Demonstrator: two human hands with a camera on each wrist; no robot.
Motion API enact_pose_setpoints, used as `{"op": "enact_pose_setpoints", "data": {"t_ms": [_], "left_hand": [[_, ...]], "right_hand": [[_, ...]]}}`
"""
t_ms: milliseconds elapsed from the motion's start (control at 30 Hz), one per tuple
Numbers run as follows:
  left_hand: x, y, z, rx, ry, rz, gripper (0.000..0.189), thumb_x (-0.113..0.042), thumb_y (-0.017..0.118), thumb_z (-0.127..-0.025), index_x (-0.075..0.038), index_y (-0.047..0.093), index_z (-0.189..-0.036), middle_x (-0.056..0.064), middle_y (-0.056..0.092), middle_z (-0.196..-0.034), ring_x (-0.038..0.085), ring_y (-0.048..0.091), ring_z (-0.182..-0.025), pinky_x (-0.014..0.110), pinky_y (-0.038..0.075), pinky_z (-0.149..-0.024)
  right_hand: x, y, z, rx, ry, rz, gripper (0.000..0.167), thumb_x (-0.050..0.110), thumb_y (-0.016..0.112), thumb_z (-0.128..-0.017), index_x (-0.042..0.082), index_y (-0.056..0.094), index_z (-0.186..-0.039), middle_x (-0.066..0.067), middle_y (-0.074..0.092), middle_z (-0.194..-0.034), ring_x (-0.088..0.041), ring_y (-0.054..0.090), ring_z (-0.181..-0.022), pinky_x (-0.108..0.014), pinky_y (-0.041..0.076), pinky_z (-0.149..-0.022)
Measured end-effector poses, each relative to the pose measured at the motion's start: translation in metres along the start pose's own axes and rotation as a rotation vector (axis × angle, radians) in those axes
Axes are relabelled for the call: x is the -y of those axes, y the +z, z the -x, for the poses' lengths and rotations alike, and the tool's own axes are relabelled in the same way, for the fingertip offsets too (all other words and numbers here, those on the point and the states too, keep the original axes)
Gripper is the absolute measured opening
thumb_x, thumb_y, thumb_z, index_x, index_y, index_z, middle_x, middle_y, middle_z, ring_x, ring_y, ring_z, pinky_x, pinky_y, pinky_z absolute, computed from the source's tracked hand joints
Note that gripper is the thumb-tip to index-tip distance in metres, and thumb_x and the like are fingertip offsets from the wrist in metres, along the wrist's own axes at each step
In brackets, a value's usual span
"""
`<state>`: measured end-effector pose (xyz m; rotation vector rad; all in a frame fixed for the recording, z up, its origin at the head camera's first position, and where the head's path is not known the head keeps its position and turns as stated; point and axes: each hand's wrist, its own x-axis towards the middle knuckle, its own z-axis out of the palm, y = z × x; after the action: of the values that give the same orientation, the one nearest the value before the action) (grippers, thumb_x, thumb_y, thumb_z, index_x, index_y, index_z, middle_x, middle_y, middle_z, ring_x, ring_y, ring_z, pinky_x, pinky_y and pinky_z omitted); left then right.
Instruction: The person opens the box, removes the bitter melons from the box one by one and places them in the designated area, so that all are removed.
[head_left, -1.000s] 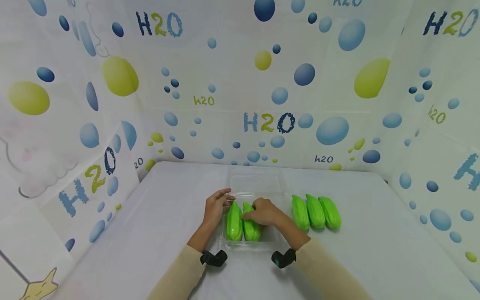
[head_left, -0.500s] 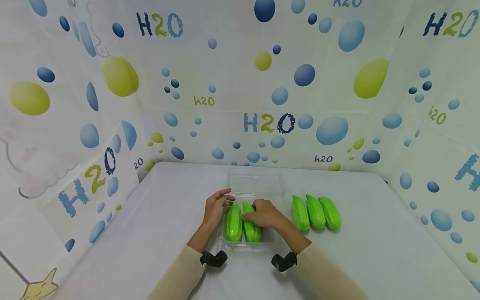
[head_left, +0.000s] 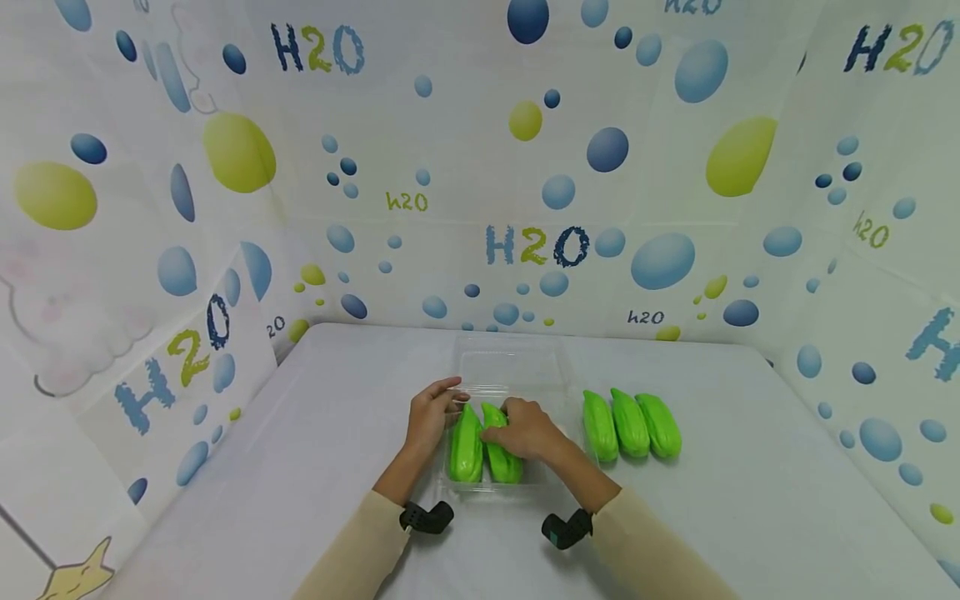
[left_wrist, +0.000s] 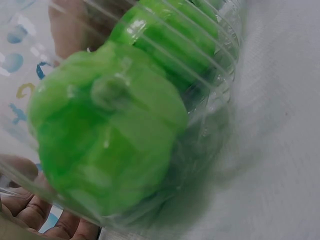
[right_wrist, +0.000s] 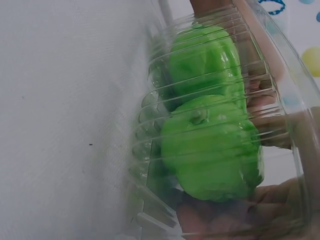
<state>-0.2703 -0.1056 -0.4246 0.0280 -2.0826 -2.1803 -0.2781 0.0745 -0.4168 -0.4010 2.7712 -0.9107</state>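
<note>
Right hand gripped green vegetable in clear box, second vegetable left of it, left hand loose-fingered at box's left side, three more vegetables on table to right, backdrop lettering read "H2O" and "h2O".

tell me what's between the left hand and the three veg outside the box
In the head view: a first veg, then a second veg gripped by the right hand, both in the clear box.

Right hand partly hidden, both sleeves cut off
</note>
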Motion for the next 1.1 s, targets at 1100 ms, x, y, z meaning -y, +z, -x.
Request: {"op": "enact_pose_setpoints", "data": {"t_ms": [1100], "left_hand": [[0.034, -0.002, -0.021, -0.028, 0.031, -0.006, 0.037, -0.008, 0.045, -0.103, 0.007, 0.059, -0.134, 0.025, 0.071, -0.11, 0.024, 0.071, -0.094, 0.027, 0.059, -0.077]], "right_hand": [[-0.001, 0.012, -0.001, -0.132, -0.134, 0.018, 0.036, 0.026, 0.057, -0.096, 0.001, 0.063, -0.121, -0.002, 0.058, -0.084, -0.019, 0.054, -0.072, -0.034, 0.044, -0.06]]}}
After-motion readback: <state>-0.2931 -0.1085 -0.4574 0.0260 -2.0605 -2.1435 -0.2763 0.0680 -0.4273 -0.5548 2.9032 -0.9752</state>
